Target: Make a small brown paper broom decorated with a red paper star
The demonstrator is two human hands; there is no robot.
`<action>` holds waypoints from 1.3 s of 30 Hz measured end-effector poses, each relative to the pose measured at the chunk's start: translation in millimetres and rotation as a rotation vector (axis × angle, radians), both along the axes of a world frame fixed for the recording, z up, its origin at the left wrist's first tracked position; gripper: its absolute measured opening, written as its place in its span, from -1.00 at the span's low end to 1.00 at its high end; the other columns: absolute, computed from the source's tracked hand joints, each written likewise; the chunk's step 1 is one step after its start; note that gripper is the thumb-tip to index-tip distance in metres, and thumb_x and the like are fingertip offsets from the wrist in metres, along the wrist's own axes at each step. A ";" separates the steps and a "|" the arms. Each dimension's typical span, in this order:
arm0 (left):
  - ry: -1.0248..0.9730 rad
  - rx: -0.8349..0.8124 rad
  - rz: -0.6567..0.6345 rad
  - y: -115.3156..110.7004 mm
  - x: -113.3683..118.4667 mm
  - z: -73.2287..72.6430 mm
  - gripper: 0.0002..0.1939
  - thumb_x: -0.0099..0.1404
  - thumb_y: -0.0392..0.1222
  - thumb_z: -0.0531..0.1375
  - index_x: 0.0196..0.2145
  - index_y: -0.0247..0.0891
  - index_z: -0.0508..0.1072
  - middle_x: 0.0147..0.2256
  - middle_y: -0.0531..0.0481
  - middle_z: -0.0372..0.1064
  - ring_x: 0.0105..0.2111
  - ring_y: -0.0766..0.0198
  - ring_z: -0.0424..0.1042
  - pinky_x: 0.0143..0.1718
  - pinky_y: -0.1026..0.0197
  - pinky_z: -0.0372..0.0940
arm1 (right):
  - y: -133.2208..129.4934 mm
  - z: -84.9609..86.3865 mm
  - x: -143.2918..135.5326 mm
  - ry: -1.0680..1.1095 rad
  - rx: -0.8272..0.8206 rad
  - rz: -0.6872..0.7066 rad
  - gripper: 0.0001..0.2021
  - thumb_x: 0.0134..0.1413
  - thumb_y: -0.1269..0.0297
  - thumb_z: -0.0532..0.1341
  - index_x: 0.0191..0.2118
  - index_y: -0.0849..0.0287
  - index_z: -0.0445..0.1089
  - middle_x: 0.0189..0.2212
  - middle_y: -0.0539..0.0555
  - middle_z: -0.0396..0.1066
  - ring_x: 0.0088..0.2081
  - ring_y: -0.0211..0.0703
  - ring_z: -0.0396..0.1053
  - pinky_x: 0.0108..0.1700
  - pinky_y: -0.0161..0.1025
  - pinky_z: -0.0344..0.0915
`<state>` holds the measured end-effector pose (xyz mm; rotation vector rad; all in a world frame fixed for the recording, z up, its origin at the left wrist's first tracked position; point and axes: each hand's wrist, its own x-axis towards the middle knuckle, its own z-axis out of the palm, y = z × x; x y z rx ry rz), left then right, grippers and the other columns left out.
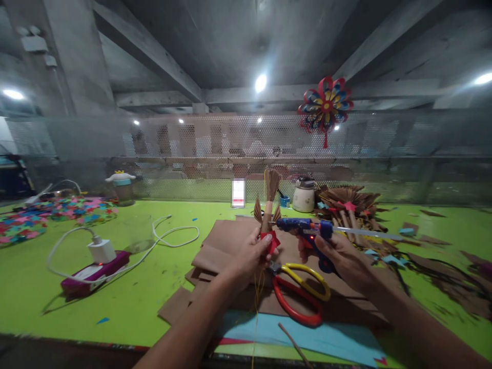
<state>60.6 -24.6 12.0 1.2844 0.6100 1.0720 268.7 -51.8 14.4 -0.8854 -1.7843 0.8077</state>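
Observation:
My left hand (251, 252) is closed around the lower end of a brown paper craft figure (268, 215), which has a rolled tube body and pleated fans. A red paper star (271, 242) shows at the same fingers, and yellow string (259, 289) hangs below them. My right hand (336, 252) grips a blue hot glue gun (303, 225), its red light lit and a clear glue stick (369, 233) out of the back. The gun's nozzle points left, at or very near the paper tube. Scissors (302, 292) with red and yellow handles lie just below both hands.
Brown cardboard sheets (219, 238) and light blue paper (246, 325) lie under the hands. At left are a purple power strip (92, 274) with a white charger and a clear cup (138, 233). A phone (238, 192), a jar (304, 196) and folded paper pieces (349, 197) stand behind.

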 end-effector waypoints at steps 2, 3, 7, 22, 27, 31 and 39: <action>0.007 0.011 0.006 -0.7 0.3 -0.4 -0.71 0.14 -0.04 0.16 -0.28 -0.26 0.23 -0.54 0.03 0.26 -0.64 0.49 0.11 -0.60 0.39 0.00 | -1.8 2.5 -1.6 -0.016 0.012 -0.025 -0.63 0.12 0.02 0.00 -0.45 0.20 0.34 -0.48 0.08 0.37 -0.44 -0.20 0.31 -0.36 -0.28 0.25; 0.012 0.017 0.009 -0.9 0.4 -0.7 -0.72 0.15 -0.04 0.14 -0.28 -0.26 0.23 -0.54 0.03 0.26 -0.63 0.49 0.11 -0.60 0.39 0.00 | -2.8 3.6 -2.5 -0.022 0.014 -0.037 -0.61 0.12 0.00 0.00 -0.47 0.20 0.33 -0.48 0.08 0.37 -0.46 -0.21 0.30 -0.37 -0.28 0.24; 0.027 0.027 0.028 -1.5 0.4 -1.2 -0.74 0.17 -0.06 0.13 -0.26 -0.27 0.23 -0.54 0.03 0.25 -0.63 0.48 0.09 -0.61 0.40 -0.02 | -5.2 5.2 -4.1 -0.043 0.010 -0.067 -0.60 0.10 -0.02 0.00 -0.50 0.20 0.32 -0.51 0.08 0.34 -0.50 -0.23 0.25 -0.43 -0.28 0.22; 0.075 0.035 -0.005 0.3 -0.4 -2.5 -0.72 0.20 -0.04 0.09 -0.23 -0.28 0.18 -0.54 0.06 0.21 -0.64 0.49 0.07 -0.61 0.38 -0.05 | -3.1 -1.7 1.4 -0.115 0.036 -0.088 -0.61 0.15 0.04 -0.04 -0.48 0.22 0.28 -0.54 0.02 0.21 -0.56 -0.33 0.10 -0.56 -0.37 0.07; 0.066 0.020 0.003 1.4 0.1 -3.1 -0.71 0.17 -0.05 0.11 -0.23 -0.28 0.18 -0.55 0.06 0.21 -0.64 0.49 0.07 -0.60 0.37 -0.03 | -2.6 -1.5 1.5 -0.123 0.040 -0.076 -0.62 0.16 0.04 -0.06 -0.46 0.23 0.27 -0.52 0.03 0.22 -0.53 -0.31 0.11 -0.54 -0.36 0.07; 0.064 0.024 -0.010 1.8 -0.8 -4.2 -0.71 0.17 -0.04 0.12 -0.25 -0.27 0.17 -0.53 0.05 0.22 -0.62 0.48 0.09 -0.58 0.38 -0.01 | 0.0 -2.9 2.5 -0.120 0.061 -0.045 -0.62 0.16 0.04 -0.06 -0.43 0.23 0.28 -0.48 0.06 0.25 -0.49 -0.27 0.16 -0.49 -0.34 0.12; 0.083 0.023 -0.003 -1.7 -0.6 -0.3 -0.76 0.19 -0.07 0.10 -0.28 -0.27 0.19 -0.54 0.04 0.21 -0.63 0.49 0.07 -0.61 0.39 -0.04 | -3.1 -0.5 2.3 -0.166 0.061 -0.094 -0.60 0.15 0.02 -0.05 -0.46 0.23 0.29 -0.50 0.05 0.25 -0.50 -0.29 0.16 -0.50 -0.36 0.12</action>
